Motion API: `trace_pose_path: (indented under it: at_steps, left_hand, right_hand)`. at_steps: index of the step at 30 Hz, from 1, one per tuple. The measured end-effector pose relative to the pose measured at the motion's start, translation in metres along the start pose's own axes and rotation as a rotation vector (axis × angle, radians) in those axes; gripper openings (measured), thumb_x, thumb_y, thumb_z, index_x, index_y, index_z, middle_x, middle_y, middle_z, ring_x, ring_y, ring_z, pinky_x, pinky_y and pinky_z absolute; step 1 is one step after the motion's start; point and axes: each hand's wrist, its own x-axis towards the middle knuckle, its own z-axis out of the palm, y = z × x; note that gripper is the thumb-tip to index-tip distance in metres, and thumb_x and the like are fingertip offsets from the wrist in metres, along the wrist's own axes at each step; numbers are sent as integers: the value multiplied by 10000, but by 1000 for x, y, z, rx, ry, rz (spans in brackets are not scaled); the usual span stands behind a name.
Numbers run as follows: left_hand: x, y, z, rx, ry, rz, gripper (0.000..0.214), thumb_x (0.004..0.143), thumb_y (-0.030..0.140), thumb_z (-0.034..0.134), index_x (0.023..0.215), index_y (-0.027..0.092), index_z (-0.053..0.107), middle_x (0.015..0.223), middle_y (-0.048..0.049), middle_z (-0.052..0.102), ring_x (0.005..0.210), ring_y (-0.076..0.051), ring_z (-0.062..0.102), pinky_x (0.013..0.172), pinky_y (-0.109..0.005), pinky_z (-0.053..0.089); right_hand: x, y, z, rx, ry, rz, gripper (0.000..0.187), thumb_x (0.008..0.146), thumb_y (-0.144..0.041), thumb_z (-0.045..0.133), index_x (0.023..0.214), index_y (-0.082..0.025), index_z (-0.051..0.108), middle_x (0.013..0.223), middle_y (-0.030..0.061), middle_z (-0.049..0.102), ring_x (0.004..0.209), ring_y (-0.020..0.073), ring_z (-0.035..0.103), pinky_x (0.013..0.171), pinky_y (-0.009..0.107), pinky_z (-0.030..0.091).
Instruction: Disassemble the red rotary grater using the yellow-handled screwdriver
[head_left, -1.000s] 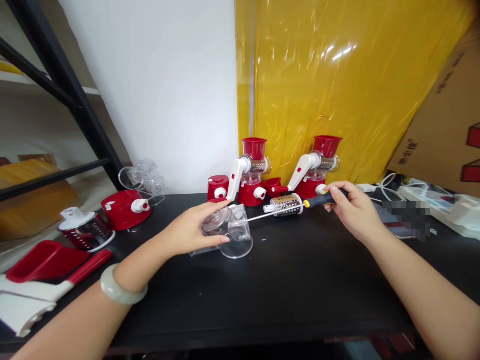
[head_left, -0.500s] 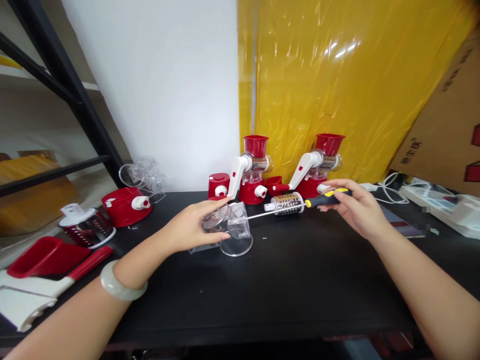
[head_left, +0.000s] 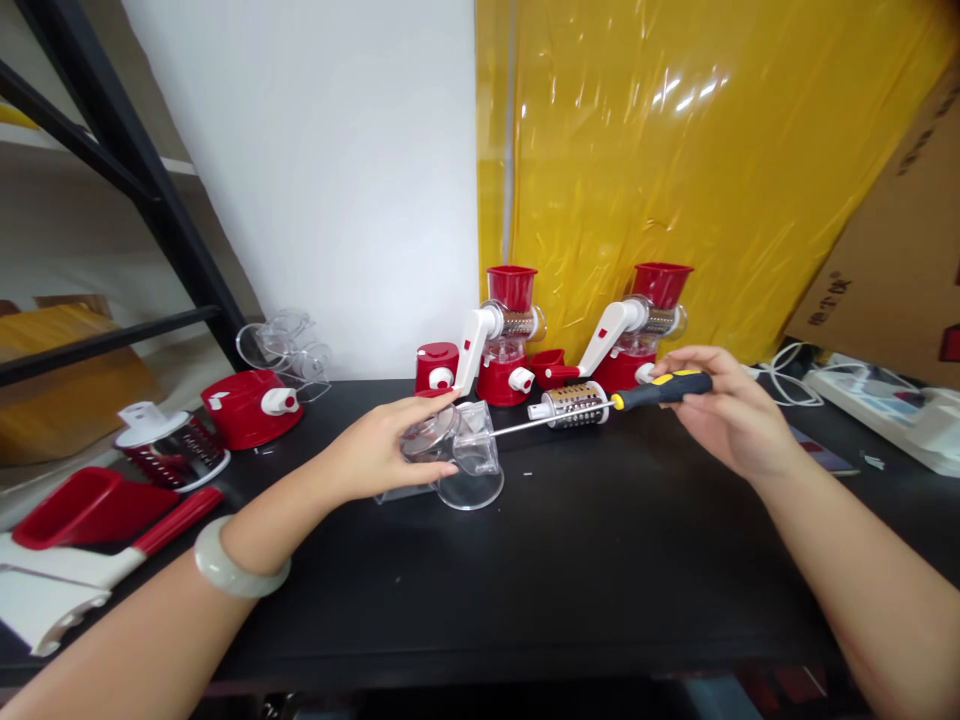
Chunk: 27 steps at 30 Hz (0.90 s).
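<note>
My left hand (head_left: 390, 440) is closed around a clear plastic grater housing (head_left: 472, 470) that lies on its side on the black table. Between the fingers and thumb of my right hand (head_left: 731, 410) is the black and yellow handle of a screwdriver (head_left: 664, 388). Its long metal shaft runs leftward, and the tip meets the housing's right side; exactly where it sits inside the clear plastic I cannot tell. Just behind the shaft rests a metal grater drum (head_left: 576, 405) with a white end.
Two red and white rotary graters (head_left: 510, 340) stand at the back beside a red base (head_left: 436, 368). On the left are another red base (head_left: 251, 410), a drum (head_left: 172, 445), and a red hopper (head_left: 90, 510). A power strip (head_left: 885, 400) lies at the right.
The fingers of my right hand have shifted on the screwdriver's handle, and the hand sits slightly farther right. My left hand still holds the housing in nearly the same place.
</note>
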Motion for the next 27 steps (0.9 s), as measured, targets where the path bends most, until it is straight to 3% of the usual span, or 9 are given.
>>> trace_pose_path:
  at_steps: [3,5,7,11,15,19,23,25,27]
  left_hand:
    - [0,-1,1,5,2,4,823,803,557,743,1525,290,451,1343,-94,678,1171,-280,672,1010,-386,522]
    - [0,-2,1,3,4,9,825,804,557,743,1527,293,446,1333,-90,682,1165,-274,674,1007,-381,522]
    - [0,-2,1,1,5,8,828,805,557,742,1530,295,441,1327,-88,684,1163,-274,674,1004,-383,522]
    - [-1,-2,2,-6,9,-5,829,795,564,746,1524,299,452,1332,-89,681,1165,-279,672,1001,-390,523]
    - [-1,-2,2,-9,5,-8,818,799,570,740,1519,301,459,1331,-95,681,1163,-280,671,1004,-398,521]
    - [0,-1,1,1,-1,-9,816,800,585,734,1513,289,467,1346,-100,671,1176,-279,666,1022,-395,511]
    - [0,-1,1,5,-7,-7,826,799,592,734,1515,280,465,1369,-105,658,1194,-282,658,1032,-393,504]
    - [0,-1,1,9,-10,-13,828,796,597,734,1513,279,468,1378,-105,653,1204,-286,654,1040,-394,499]
    - [-1,0,1,13,-12,-21,823,797,600,730,1510,279,473,1374,-104,656,1198,-289,657,1037,-394,501]
  right_hand:
    - [-1,3,0,-43,-5,87,407,892,-616,549,1040,-249,641,826,75,711,658,229,659,547,358,518]
    - [-2,5,-1,-200,-10,121,519,943,-691,414,994,-227,641,642,41,644,452,181,559,418,319,416]
    - [-3,6,-2,-364,24,90,484,954,-676,433,947,-233,629,561,-10,548,375,133,448,370,287,321]
    - [-3,2,-3,-241,65,-62,244,911,-504,632,992,-277,599,779,-3,586,556,133,515,473,269,410]
    - [-1,-2,-2,37,22,-36,304,720,-273,763,997,-293,637,967,30,645,921,205,627,770,324,540]
    - [-1,0,0,90,-1,26,289,773,-374,720,1036,-269,661,1011,68,718,959,239,676,828,374,554]
    - [-3,4,-1,-310,-13,122,434,941,-636,494,1035,-241,648,681,37,679,575,206,634,548,335,501]
    - [-4,5,-3,-549,2,103,443,959,-633,470,986,-235,662,522,-15,541,462,169,522,483,306,424]
    - [-4,4,-5,-552,25,54,342,956,-564,527,980,-249,659,598,-14,548,489,151,486,482,290,402]
